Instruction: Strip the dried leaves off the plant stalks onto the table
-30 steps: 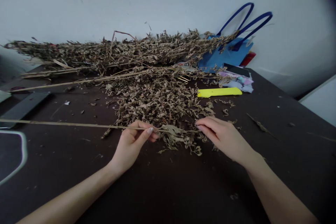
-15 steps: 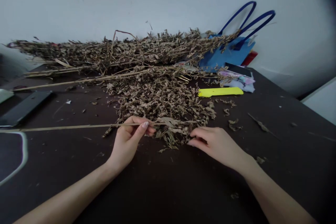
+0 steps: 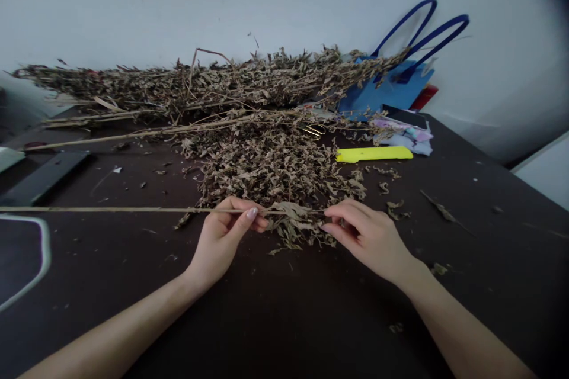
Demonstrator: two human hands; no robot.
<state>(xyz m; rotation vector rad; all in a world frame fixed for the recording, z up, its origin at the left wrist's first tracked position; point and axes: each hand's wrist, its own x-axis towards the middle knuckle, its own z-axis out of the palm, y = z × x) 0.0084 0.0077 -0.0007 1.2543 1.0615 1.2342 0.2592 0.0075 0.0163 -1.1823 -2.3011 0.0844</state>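
Note:
My left hand point(image 3: 226, 237) pinches a long, thin dried plant stem point(image 3: 133, 210) between thumb and fingers. The stem runs almost level from the left edge of the view. Withered leaves point(image 3: 291, 216) hang from its right part, between my hands. My right hand point(image 3: 367, 234) has its fingers curled around the stem's right end, which is hidden in them; thumb and forefinger show a small gap. Just beyond both hands spreads a heap of crumpled dried leaves point(image 3: 267, 166) on the dark table point(image 3: 275, 320).
Behind the heap, a long pile of dried leafy stalks point(image 3: 249, 83) lies along the wall. At right are a yellow-handled tool point(image 3: 373, 154), gold scissors handles point(image 3: 315, 129), a patterned cloth point(image 3: 406, 135) and a blue bag point(image 3: 384, 95). A dark flat device point(image 3: 48, 174) and white cable point(image 3: 44, 249) lie left.
My right hand has risen slightly to the stem's right end and closed round it. My left hand has shifted a little to the right, keeping its pinch; the stem's left part has risen slightly.

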